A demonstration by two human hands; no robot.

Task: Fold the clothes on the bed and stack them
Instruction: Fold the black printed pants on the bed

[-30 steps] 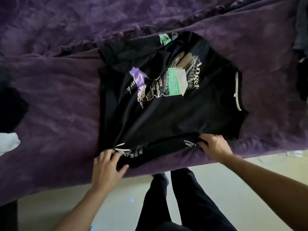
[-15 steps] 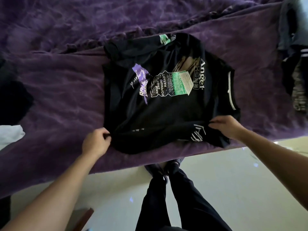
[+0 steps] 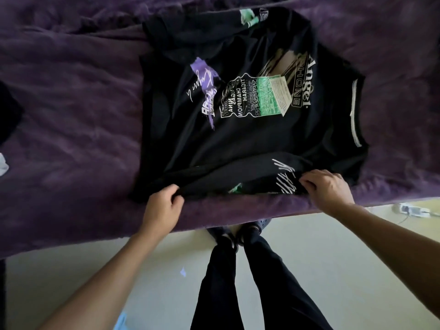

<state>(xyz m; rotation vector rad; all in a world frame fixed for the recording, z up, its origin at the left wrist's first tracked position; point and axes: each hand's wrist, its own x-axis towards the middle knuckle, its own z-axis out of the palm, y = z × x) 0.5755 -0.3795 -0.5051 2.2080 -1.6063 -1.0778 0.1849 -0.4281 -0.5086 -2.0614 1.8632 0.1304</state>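
Head view: a black shirt (image 3: 250, 139) lies spread on the purple blanket (image 3: 71, 110) of the bed, its printed side up, with green, purple and white graphics across the middle. Its white-striped collar points to the right. The shirt's near edge is turned up over its body in a long strip that carries a white scrawled print.

The left hand (image 3: 162, 206) is at the shirt's near left corner, fingers and thumb curled round the end of that strip. The right hand (image 3: 326, 189) is at the shirt's near right, just beside the scrawled print, with its fingers bent and pinching the folded cloth there.

Well to the left of the shirt, at the frame's edge, are a dark garment (image 3: 9, 110) and a bit of white cloth (image 3: 3, 163). Nearer than the shirt, past the blanket's edge, are a pale floor (image 3: 333, 253) and the person's dark trouser legs (image 3: 238, 282). A small white object (image 3: 409, 208) lies on the floor to the right.
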